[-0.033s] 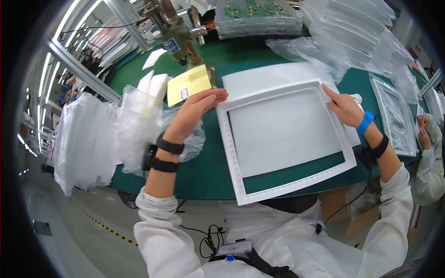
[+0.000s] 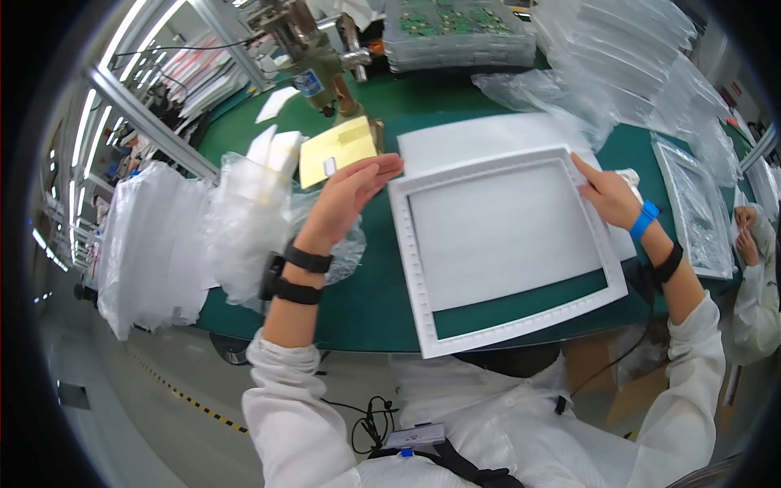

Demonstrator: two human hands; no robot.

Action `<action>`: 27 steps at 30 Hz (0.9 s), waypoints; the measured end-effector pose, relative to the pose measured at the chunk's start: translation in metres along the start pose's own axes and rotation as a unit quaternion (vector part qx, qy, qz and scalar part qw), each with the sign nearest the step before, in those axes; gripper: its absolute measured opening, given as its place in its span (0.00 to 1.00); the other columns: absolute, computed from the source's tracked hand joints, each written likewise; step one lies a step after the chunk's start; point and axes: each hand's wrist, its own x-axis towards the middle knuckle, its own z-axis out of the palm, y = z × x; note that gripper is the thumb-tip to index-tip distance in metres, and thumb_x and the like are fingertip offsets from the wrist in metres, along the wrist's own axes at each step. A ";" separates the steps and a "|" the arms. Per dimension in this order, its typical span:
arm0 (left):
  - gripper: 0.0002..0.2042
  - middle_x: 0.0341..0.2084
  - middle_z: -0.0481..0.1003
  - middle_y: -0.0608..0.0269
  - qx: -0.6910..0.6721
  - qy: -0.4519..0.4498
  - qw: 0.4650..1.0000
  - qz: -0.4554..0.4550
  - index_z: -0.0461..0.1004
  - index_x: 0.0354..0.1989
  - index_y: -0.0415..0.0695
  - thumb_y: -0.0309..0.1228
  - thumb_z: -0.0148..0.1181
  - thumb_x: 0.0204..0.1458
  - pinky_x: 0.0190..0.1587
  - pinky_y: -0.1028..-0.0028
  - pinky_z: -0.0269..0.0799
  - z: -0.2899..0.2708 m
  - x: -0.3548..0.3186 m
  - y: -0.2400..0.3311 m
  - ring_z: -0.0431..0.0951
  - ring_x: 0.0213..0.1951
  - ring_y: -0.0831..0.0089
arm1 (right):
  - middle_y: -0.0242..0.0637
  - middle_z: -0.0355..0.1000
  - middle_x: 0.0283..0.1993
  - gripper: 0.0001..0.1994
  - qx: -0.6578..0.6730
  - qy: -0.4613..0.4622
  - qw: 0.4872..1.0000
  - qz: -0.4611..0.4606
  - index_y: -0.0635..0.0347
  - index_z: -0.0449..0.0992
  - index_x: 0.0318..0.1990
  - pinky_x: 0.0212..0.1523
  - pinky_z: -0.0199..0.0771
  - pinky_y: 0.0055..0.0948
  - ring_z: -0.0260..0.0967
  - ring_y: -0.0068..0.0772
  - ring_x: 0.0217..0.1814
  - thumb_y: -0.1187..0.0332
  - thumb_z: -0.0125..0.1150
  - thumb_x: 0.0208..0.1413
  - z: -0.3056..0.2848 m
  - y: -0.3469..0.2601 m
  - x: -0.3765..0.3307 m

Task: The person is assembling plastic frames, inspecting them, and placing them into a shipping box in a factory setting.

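Note:
A white rectangular plastic frame is tilted above the green table, its near edge toward me. My right hand grips its right side near the far corner, with the thumb on the front face. Beside the far left corner, my left hand has its fingers stretched out flat and together; it appears to touch the frame's edge without wrapping round it. Behind the frame lies a white sheet, also seen through the opening.
A bench press stands at the back left, with yellow paper below it. Plastic-wrapped stacks sit left. Trays of green boards are at the back. A bagged frame lies right, near another person's hands.
The whole view has shifted slightly to the right. Hands and frame keep nearly the same positions relative to each other.

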 end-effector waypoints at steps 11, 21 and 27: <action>0.26 0.68 0.52 0.41 -0.370 -0.197 0.908 0.014 0.49 0.68 0.30 0.34 0.34 0.66 0.73 0.58 0.45 0.044 -0.003 0.013 0.52 0.70 0.51 | 0.50 0.69 0.28 0.32 0.097 0.049 0.990 0.086 0.56 0.54 0.70 0.39 0.67 0.34 0.67 0.42 0.31 0.71 0.52 0.56 -0.014 0.018 -0.030; 0.27 0.66 0.56 0.40 -0.266 -0.237 0.932 0.069 0.52 0.68 0.30 0.37 0.34 0.66 0.72 0.58 0.46 0.052 -0.006 0.016 0.54 0.69 0.50 | 0.41 0.62 0.24 0.32 0.126 0.053 0.986 0.100 0.55 0.56 0.70 0.36 0.65 0.29 0.61 0.32 0.28 0.72 0.53 0.55 -0.003 0.041 -0.005; 0.28 0.66 0.57 0.40 -0.237 -0.205 0.945 0.094 0.53 0.67 0.30 0.39 0.36 0.65 0.71 0.57 0.47 0.047 -0.015 0.017 0.56 0.68 0.49 | 0.36 0.59 0.24 0.32 0.137 0.080 0.980 0.116 0.56 0.57 0.69 0.34 0.63 0.27 0.57 0.27 0.27 0.73 0.53 0.55 -0.006 0.043 -0.004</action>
